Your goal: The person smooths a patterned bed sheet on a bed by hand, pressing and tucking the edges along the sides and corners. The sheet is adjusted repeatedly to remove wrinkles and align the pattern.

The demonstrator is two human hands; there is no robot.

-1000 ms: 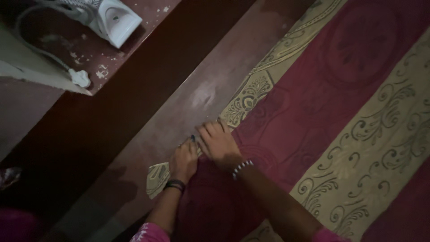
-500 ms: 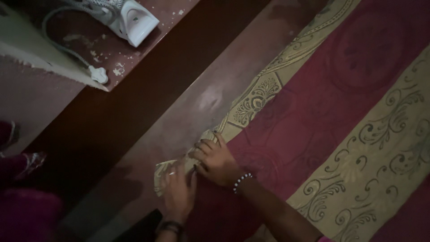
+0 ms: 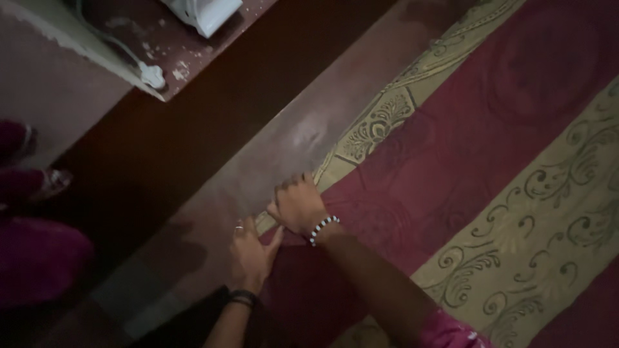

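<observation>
Under both hands [image 3: 277, 229], bedsheet [image 3: 464, 161] runs diagonally upper-right.

- The white plastic appliance [image 3: 205, 11] on the speckled ledge is cut off by the top edge.
- The corner of the maroon and beige patterned cloth [image 3: 477, 161] is hidden under the right hand [image 3: 296, 206] and left hand [image 3: 250, 252].
- Fine detail is lost in dim light.
</observation>
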